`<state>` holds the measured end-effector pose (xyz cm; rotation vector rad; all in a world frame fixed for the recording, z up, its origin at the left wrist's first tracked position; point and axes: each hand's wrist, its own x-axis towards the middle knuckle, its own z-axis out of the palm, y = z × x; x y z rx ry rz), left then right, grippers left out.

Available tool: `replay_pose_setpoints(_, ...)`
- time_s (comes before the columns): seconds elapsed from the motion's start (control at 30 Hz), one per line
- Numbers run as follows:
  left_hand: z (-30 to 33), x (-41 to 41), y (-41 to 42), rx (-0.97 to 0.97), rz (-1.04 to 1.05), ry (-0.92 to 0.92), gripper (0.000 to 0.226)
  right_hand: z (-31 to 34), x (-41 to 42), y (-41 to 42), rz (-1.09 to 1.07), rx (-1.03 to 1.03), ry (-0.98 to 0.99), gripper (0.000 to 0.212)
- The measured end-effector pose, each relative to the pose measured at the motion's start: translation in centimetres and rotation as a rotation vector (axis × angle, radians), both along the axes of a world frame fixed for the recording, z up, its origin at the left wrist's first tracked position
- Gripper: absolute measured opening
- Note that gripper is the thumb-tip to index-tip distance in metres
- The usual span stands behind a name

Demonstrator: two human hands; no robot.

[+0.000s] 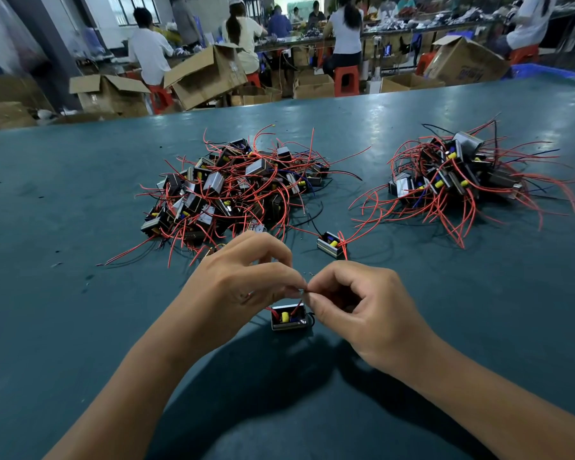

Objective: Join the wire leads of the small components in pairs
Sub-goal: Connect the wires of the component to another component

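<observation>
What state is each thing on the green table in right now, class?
Left hand: pinching red wire leads.
Right hand: pinching the same leads.
Small metal-framed component with yellow part: on the table beneath the hands, red wire leads raised.
Single small component: lying apart, untouched.
Left pile of red-wired components: heaped, tangled.
Right pile: heaped, tangled.

Nothing here can be read; the blue print on the cardboard box [468, 66] at the back is too blurred.

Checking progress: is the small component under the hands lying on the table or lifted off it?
Lying on the green table. The small metal-framed component rests there while both hands, left hand and right hand, pinch its red leads above it.
</observation>
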<state>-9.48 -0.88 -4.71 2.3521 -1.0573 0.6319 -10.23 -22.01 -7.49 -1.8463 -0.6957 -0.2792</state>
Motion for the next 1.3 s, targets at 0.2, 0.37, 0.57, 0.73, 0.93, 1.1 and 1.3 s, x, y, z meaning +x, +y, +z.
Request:
replay_pose_setpoints(0.2, -0.1, -0.1, -0.6, 0.011, 0.012, 0.026, 0.018, 0.0, -0.2, 0.1, -0.042, -0.056, -0.108, 0.007)
replay_pose_setpoints(0.37, -0.2, -0.5, -1.1, -0.03, 0.042, 0.271, 0.014, 0.0, -0.2, 0.1, -0.079, -0.107, -0.187, 0.004)
replay_pose_setpoints(0.57, -0.3, -1.1, -1.8, -0.254, 0.087, 0.585, 0.019, -0.3, -0.3, 0.2, -0.105, -0.093, -0.164, 0.004)
replay_pose_setpoints(0.73, 0.0, -1.2, -2.2, -0.367, 0.105, 0.724, 0.02, -0.1, -0.2, 0.3, -0.108, -0.069, -0.113, 0.003)
replay_pose_setpoints(0.93, 0.5, -1.4, -2.2, -0.093, 0.157, 0.375, 0.014, -0.1, -0.2, 0.4, -0.115, -0.077, -0.112, 0.004)
replay_pose_setpoints(1.1, 0.5, -1.4, -2.2, -0.005, 0.166, 0.333, 0.018, -0.1, -0.2, 0.3, -0.118, -0.086, -0.129, 0.004)
replay_pose_setpoints(1.3, 0.4, -1.3, -2.4, -0.133, 0.12, 0.456, 0.019, 0.0, -0.2, 0.3, -0.11, -0.094, -0.156, 0.005)
